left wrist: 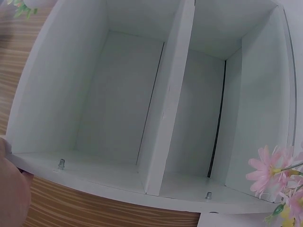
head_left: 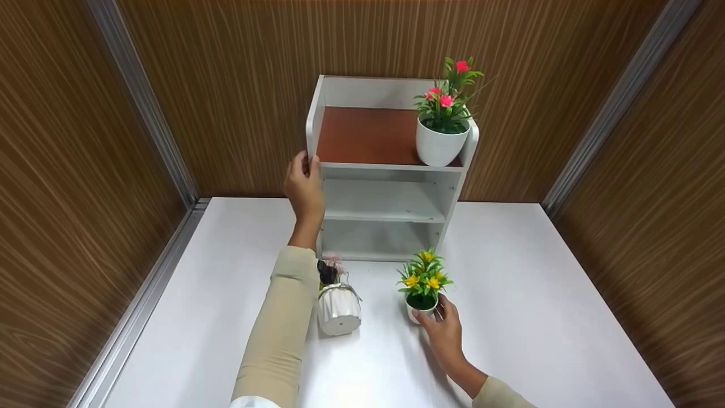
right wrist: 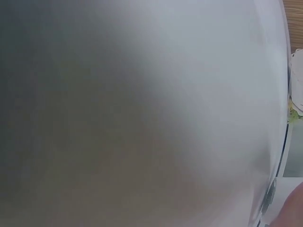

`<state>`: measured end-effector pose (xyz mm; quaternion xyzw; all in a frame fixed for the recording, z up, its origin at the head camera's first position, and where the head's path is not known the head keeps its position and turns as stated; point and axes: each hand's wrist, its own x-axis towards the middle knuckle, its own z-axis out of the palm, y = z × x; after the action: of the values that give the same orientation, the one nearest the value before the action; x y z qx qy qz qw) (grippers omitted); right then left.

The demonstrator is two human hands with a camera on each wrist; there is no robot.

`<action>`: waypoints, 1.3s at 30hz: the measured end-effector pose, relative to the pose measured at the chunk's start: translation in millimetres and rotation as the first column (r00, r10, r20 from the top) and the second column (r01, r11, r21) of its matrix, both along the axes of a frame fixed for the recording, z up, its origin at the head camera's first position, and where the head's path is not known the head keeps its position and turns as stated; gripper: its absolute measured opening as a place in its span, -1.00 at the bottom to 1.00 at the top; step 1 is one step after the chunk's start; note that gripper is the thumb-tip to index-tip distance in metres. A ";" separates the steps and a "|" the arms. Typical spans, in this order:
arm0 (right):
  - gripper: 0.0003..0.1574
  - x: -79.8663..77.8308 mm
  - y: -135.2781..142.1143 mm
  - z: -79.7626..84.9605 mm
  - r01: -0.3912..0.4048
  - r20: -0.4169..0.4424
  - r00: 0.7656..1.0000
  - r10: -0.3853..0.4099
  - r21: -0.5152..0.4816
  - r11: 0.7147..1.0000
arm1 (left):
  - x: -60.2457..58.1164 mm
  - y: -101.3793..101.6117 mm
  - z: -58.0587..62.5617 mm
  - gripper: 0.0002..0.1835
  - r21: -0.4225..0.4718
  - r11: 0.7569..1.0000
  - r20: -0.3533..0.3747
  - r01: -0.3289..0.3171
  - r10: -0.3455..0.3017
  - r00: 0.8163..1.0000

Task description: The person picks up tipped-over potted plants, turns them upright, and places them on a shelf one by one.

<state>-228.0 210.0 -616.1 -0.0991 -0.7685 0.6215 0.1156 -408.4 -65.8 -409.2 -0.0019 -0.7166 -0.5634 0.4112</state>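
My left hand grips the left side panel of a small white shelf unit, near its brown top board. In the left wrist view, the fingers lie at that panel's edge. Lower right, my right hand holds a small white pot with yellow flowers, thumb in front and fingers at the right. Between the arms, a ribbed white pot with pink flowers appears tipped, its round bottom facing me. A blurred pale surface fills most of the right wrist view.
A larger white pot with red-pink flowers stands on the top board's right side. The shelf unit stands on a white table against a wood-grain back wall. Similar panels with metal corner strips enclose both sides.
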 end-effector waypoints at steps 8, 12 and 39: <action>0.02 0.1 1.1 1.3 -0.018 -0.034 0.999 0.016 -0.058 0.998 | -0.5 -0.2 -0.4 -0.66 -0.005 1.000 0.008 -0.005 0.005 1.000; 0.01 -0.3 0.3 8.3 -0.018 -0.037 0.999 0.015 -0.074 0.997 | -0.6 -0.2 -1.5 -0.66 -0.005 1.000 0.009 -0.003 0.003 1.000; -0.11 1.8 -45.4 149.1 -0.045 -0.235 0.971 0.038 -0.028 0.999 | -0.6 0.5 -1.4 -0.65 0.000 1.000 0.005 -0.002 0.002 1.000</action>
<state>-226.2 164.6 -467.1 -0.0108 -0.7410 0.6437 0.1910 -409.0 -65.3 -410.6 0.0004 -0.7175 -0.5631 0.4100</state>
